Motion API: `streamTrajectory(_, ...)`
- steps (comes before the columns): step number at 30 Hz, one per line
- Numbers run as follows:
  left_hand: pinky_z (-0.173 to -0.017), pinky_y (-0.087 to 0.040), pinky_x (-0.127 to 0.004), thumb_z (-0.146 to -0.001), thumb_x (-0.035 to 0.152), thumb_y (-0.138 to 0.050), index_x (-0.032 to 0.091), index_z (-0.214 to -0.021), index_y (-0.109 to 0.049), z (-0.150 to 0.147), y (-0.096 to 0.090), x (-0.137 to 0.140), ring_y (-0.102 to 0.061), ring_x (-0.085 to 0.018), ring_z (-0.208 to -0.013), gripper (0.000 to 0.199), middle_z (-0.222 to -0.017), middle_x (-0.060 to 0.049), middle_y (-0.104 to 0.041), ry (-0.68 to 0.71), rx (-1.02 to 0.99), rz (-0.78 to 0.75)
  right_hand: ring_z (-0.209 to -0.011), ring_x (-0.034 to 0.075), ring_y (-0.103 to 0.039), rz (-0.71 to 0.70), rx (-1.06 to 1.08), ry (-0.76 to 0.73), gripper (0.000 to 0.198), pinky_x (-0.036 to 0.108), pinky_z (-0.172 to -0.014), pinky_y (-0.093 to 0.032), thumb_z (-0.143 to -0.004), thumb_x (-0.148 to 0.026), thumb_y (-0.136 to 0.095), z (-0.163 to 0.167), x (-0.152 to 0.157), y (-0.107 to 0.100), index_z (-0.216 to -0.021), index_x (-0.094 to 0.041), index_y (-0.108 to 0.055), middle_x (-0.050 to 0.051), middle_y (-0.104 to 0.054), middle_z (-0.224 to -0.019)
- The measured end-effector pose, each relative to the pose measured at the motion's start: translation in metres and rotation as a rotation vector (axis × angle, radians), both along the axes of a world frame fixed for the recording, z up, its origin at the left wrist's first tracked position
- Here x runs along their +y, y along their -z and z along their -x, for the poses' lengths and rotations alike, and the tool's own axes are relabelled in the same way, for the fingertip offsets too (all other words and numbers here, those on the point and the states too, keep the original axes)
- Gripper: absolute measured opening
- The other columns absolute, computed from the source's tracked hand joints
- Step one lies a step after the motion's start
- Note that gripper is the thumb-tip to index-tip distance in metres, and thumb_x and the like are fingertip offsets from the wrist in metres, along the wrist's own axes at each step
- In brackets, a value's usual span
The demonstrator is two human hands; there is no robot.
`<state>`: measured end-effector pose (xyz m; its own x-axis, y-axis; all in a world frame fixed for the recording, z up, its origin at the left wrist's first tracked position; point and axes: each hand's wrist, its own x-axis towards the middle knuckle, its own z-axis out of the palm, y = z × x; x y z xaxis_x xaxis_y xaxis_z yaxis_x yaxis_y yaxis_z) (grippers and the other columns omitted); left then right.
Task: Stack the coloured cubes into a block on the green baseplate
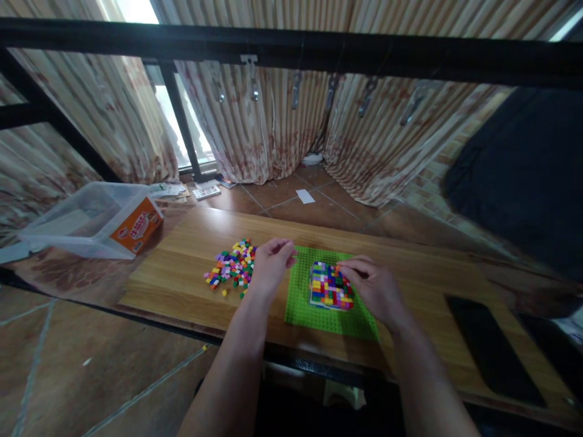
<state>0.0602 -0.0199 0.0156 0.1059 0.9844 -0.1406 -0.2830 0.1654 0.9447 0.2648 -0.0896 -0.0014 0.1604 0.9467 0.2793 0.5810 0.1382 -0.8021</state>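
A green studded baseplate (300,312) lies on the wooden board, carrying a low, roughly square build of multicoloured building bricks (328,290). My right hand (376,285) reaches over the right side of this build. Its thumb and fingertips are pinched at the upper right corner, around a small orange-red building brick (339,267). Left of the build, my left hand (273,260) hovers near the baseplate's upper left corner with its fingers pinched together; whatever they may hold is too small to make out. A pile of loose bricks (232,264) lies beside it, partly hidden behind that hand.
A clear plastic bin (86,243) with an orange label stands at the left end of the table. On the right lies a dark flat slab (494,349). A dark metal bar (291,51) crosses above the table. Someone in dark clothing (523,176) is at the right.
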Motion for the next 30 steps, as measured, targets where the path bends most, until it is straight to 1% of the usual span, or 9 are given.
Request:
streamTrajectory(2,-0.06,-0.046,-0.02,-0.07,0.029,-0.073,0.014,-0.077,-0.069,-0.001,0.005,0.002,-0.056,-0.008,-0.06,0.018,-0.067,0.002,-0.064,0.039,0.073,-0.025,-0.084,0.021,-0.067,0.019,-0.042,-0.019,0.023,0.036,-0.079,-0.05,-0.088,-0.036,-0.06,0.003,0.0,0.001,-0.086,-0.022,-0.078,0.006,-0.072,-0.089)
streamTrajectory(5,-0.059,-0.045,-0.021,-0.075,0.024,-0.066,0.014,-0.078,-0.071,-0.007,0.015,0.002,-0.056,-0.01,-0.06,0.012,-0.066,0.001,-0.064,0.134,0.238,-0.098,-0.085,0.021,-0.066,0.037,-0.063,-0.033,0.021,0.036,-0.079,-0.049,-0.088,-0.034,-0.061,0.009,0.002,0.003,-0.087,-0.023,-0.078,0.006,-0.07,-0.089)
streamTrajectory(8,-0.059,-0.045,-0.022,-0.079,0.021,-0.06,0.014,-0.084,-0.074,-0.013,0.022,0.002,-0.058,-0.012,-0.062,0.016,-0.067,0.0,-0.066,0.204,0.407,-0.193,-0.083,0.02,-0.065,0.039,-0.069,-0.044,0.018,0.035,-0.079,-0.048,-0.087,-0.033,-0.062,0.011,0.003,0.006,-0.085,-0.024,-0.077,0.005,-0.069,-0.087)
streamTrajectory(11,-0.063,-0.047,-0.023,-0.082,0.018,-0.058,0.014,-0.088,-0.075,-0.016,0.023,0.0,-0.062,-0.013,-0.069,0.019,-0.075,-0.002,-0.071,0.249,0.504,-0.269,-0.082,0.02,-0.064,0.044,-0.068,-0.03,0.016,0.035,-0.079,-0.047,-0.085,-0.032,-0.063,0.011,0.005,0.008,-0.082,-0.024,-0.077,0.004,-0.069,-0.085)
streamTrajectory(15,-0.071,-0.05,-0.024,-0.084,0.015,-0.057,0.015,-0.091,-0.076,-0.02,0.021,-0.003,-0.066,-0.015,-0.077,0.021,-0.084,-0.004,-0.075,0.303,0.551,-0.299,-0.078,0.02,-0.063,0.046,-0.053,0.002,0.015,0.035,-0.075,-0.047,-0.083,-0.033,-0.065,0.011,0.007,0.01,-0.078,-0.024,-0.075,0.003,-0.069,-0.082)
streamTrajectory(20,-0.078,-0.052,-0.026,-0.085,0.015,-0.057,0.016,-0.098,-0.076,-0.022,0.022,-0.004,-0.068,-0.016,-0.083,0.024,-0.09,-0.004,-0.077,0.317,0.6,-0.284,-0.067,0.017,-0.059,0.057,-0.016,0.074,0.018,0.032,-0.066,-0.046,-0.079,-0.038,-0.068,0.014,0.011,0.012,-0.072,-0.022,-0.073,0.003,-0.068,-0.076)
streamTrajectory(23,-0.077,-0.052,-0.026,-0.085,0.014,-0.057,0.017,-0.096,-0.077,-0.022,0.023,-0.005,-0.067,-0.017,-0.082,0.024,-0.088,-0.004,-0.077,0.311,0.601,-0.29,-0.066,0.017,-0.06,0.068,-0.01,0.099,0.021,0.032,-0.064,-0.046,-0.078,-0.041,-0.068,0.015,0.012,0.011,-0.07,-0.022,-0.072,0.003,-0.068,-0.074)
streamTrajectory(27,-0.075,-0.052,-0.027,-0.084,0.014,-0.057,0.017,-0.093,-0.078,-0.022,0.021,-0.006,-0.067,-0.018,-0.081,0.023,-0.085,-0.005,-0.076,0.301,0.578,-0.304,-0.065,0.017,-0.06,0.079,-0.004,0.092,0.021,0.032,-0.063,-0.046,-0.077,-0.04,-0.068,0.015,0.012,0.01,-0.069,-0.021,-0.072,0.003,-0.068,-0.074)
streamTrajectory(30,-0.076,-0.052,-0.028,-0.083,0.013,-0.057,0.018,-0.09,-0.078,-0.023,0.019,-0.006,-0.067,-0.019,-0.081,0.023,-0.085,-0.005,-0.076,0.293,0.571,-0.294,-0.066,0.018,-0.06,0.086,0.003,0.085,0.02,0.032,-0.063,-0.046,-0.077,-0.039,-0.068,0.016,0.012,0.01,-0.069,-0.022,-0.073,0.003,-0.068,-0.074)
